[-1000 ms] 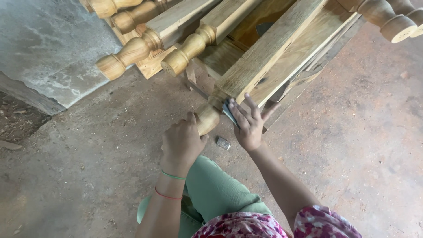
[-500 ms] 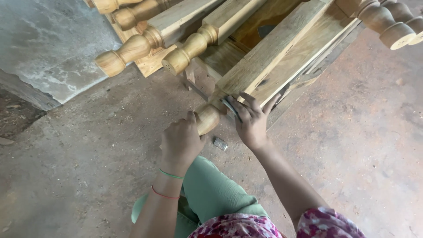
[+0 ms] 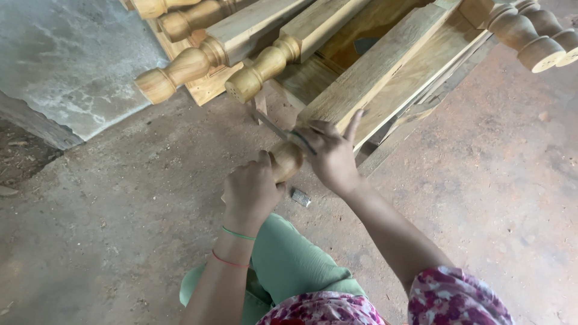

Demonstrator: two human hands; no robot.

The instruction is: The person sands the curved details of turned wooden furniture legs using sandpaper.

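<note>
A turned wooden leg ends in a rounded knob [image 3: 288, 157] that points toward me, low over the floor. My left hand [image 3: 253, 191] is wrapped around the near side of this knob. My right hand [image 3: 332, 157] rests on the far side of it and pinches a thin dark metal strip [image 3: 278, 131], like a blade or file, which lies across the top of the knob. The square beam [image 3: 385, 66] of the same piece runs up and away to the right.
More turned legs [image 3: 180, 69] [image 3: 265, 66] stick out from stacked timber at the top, and others [image 3: 536, 36] at the top right. A small shiny metal piece [image 3: 300, 197] lies on the reddish concrete floor [image 3: 494, 180]. My green-clad knee [image 3: 289, 259] is below.
My right hand has shifted a little up and left over the knob with the metal strip. The left hand keeps its grip. The view has drifted slightly.
</note>
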